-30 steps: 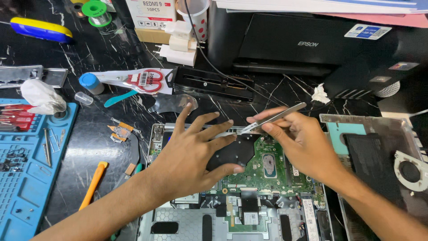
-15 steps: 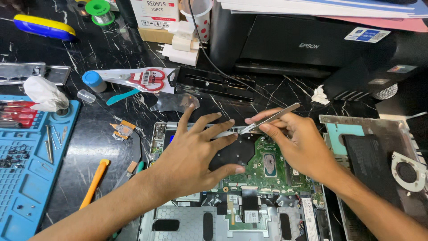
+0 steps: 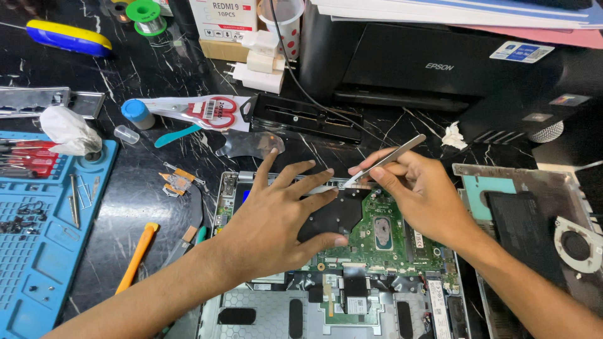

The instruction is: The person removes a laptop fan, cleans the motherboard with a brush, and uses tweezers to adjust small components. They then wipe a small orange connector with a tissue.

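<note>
An opened laptop chassis (image 3: 251,314) lies in front of me with its green motherboard (image 3: 383,235) exposed. My left hand (image 3: 276,220) rests flat on the board, fingers spread, over a black film patch (image 3: 336,213). My right hand (image 3: 421,194) pinches metal tweezers (image 3: 386,160) whose tips point down at the board's upper edge, close to my left fingertips.
A blue work mat (image 3: 38,251) with screws and red tools lies at left. An orange pry tool (image 3: 137,254), scissors (image 3: 195,113) and a black printer (image 3: 452,63) sit around. The laptop's bottom cover with a fan (image 3: 575,242) lies at right.
Both hands stay on the board almost unmoved. The tweezers' tips have shifted slightly at the board's top edge.
</note>
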